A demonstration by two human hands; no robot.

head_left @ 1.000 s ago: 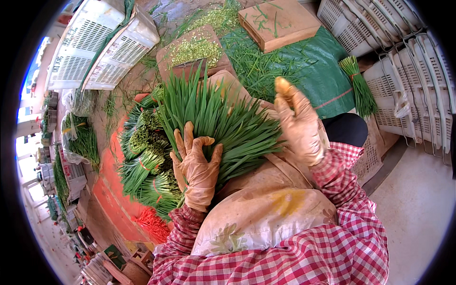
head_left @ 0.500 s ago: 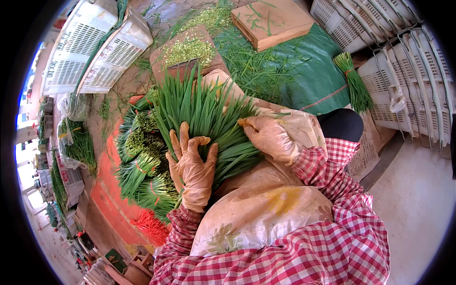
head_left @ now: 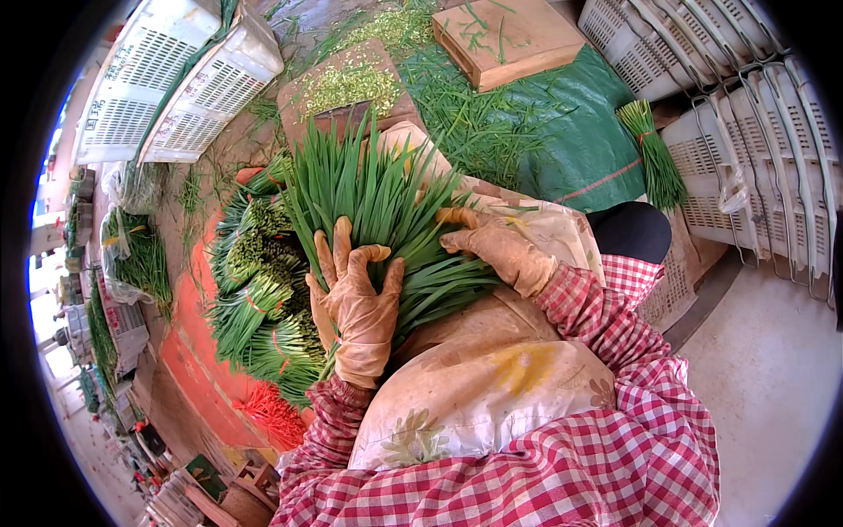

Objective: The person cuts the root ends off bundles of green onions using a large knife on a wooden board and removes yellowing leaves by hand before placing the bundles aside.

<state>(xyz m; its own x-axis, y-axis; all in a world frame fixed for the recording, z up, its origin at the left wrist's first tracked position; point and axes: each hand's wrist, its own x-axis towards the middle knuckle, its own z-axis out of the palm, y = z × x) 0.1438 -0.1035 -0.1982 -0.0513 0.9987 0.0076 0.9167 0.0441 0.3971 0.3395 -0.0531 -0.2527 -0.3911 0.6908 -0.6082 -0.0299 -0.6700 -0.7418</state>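
Note:
A loose, fanned bunch of garlic chives (head_left: 364,180), long flat green leaves, lies across my lap over a stained, flowered apron (head_left: 439,386). My left hand (head_left: 356,303), in a thin tan glove, is wrapped over the bunch with its fingers spread among the leaves and the thumb apart. At the bunch's right side is my right hand (head_left: 505,250), gloved too. Its thumb and forefinger are parted beside the leaves, with no leaf plainly held. Tied bundles of chives (head_left: 263,299) with red bands are piled to the left of my left hand.
Red ties (head_left: 274,413) lie on an orange-red sheet (head_left: 189,329). Ahead are a board (head_left: 294,101) with trimmings, a wooden block (head_left: 509,39) and a green tarp (head_left: 580,167) strewn with leaves. White crates (head_left: 211,97) stand left, more crates (head_left: 755,158) right, beside another tied bundle (head_left: 654,158).
My right hand's thumb and forefinger, close together before, have parted. Leaves on the right of the bunch now lie lower beside that hand. The left hand has hardly moved.

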